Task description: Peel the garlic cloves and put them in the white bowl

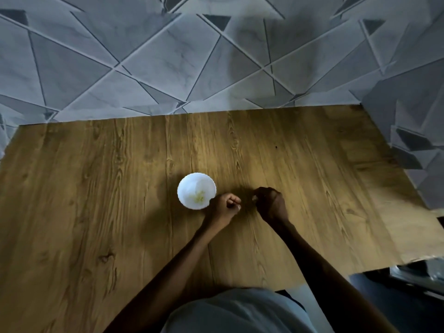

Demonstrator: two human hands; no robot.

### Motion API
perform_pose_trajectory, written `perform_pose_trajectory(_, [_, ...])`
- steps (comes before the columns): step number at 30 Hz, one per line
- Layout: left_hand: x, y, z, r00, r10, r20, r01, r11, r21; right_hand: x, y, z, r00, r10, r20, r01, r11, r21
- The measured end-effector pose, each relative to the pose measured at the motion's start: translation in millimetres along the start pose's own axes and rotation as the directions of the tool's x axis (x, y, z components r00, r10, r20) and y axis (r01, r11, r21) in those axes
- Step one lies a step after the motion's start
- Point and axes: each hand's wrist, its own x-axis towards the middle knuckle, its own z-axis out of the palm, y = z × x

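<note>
White bowl [189, 186] sits mouth-up, centre frame. Right of it, left hand [224, 206] and right hand [270, 204] curl tight; I cannot tell what they hold.

wooden table [96, 188], grey geometric wall [144, 56]

I see the bowl [186, 186] standing on the tabletop [96, 188] near its middle, with small pieces [199, 198] lying in its bottom. The left hand [225, 207] sits just beside the bowl at its 4 o'clock; I cannot tell whether it touches the rim. The right hand [271, 204] lies at the left hand's 3 o'clock, near but apart. The wall [168, 68] rises at 12 o'clock behind the tabletop's far edge.
</note>
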Motion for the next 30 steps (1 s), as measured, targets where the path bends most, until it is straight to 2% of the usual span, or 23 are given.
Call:
perform_pose_trajectory(3, [6.7, 7.2, 8.3, 0.997, -0.071, 0.006, 0.071, 0.995, -0.073, -0.7, -1.5, -4.9, 0.997, 0.074, 0.031, -0.079, 0.967, 0.243])
perform_pose_trajectory(6, [7.8, 16.5, 15.7, 0.996, -0.076, -0.039, 0.07, 0.988, -0.141, -9.6, -5.5, -13.0, 0.974, 0.177, 0.139, -0.225, 0.784, 0.578])
perform_pose_trajectory(8, [7.1, 18.6, 19.6, 0.994, -0.083, -0.068, 0.069, 0.979, -0.191, -14.2, -5.5, -19.4, 0.968, 0.171, 0.185, -0.251, 0.702, 0.666])
perform_pose_trajectory(14, [0.7, 21.7, 28.1, 0.986, -0.119, -0.114, 0.081, 0.952, -0.297, -20.4, -0.6, -34.8, 0.971, 0.089, 0.221, -0.23, 0.59, 0.774])
perform_pose_trajectory(20, [-2.5, 30.1, 34.4, 0.981, -0.137, -0.138, 0.089, 0.946, -0.311, -17.5, 2.9, -41.4, 0.966, 0.068, 0.248, -0.24, 0.587, 0.774])
perform_pose_trajectory(22, [-1.2, 30.9, 37.4, 0.974, -0.169, -0.153, 0.115, 0.944, -0.309, -15.1, 3.7, -40.4, 0.966, 0.094, 0.242, -0.246, 0.629, 0.738])
perform_pose_trajectory(24, [-0.2, 30.8, 39.2, 0.968, -0.202, -0.15, 0.142, 0.931, -0.336, -11.0, 7.3, -36.5, 0.971, 0.136, 0.197, -0.231, 0.749, 0.621])
perform_pose_trajectory(26, [-0.4, 30.5, 38.8, 0.959, -0.246, -0.139, 0.181, 0.913, -0.366, -6.4, 12.8, -31.4, 0.994, 0.057, 0.094, -0.09, 0.911, 0.401])
perform_pose_trajectory(28, [-1.7, 27.7, 37.6, 0.949, -0.296, -0.112, 0.228, 0.885, -0.406, -2.0, 17.3, -25.1, 0.995, -0.091, 0.041, 0.08, 0.974, 0.21])
perform_pose_trajectory(30, [-4.0, 24.8, 37.7, 0.94, -0.332, -0.078, 0.266, 0.858, -0.439, 0.7, 22.1, -19.2, 0.983, -0.17, 0.065, 0.163, 0.982, 0.096])
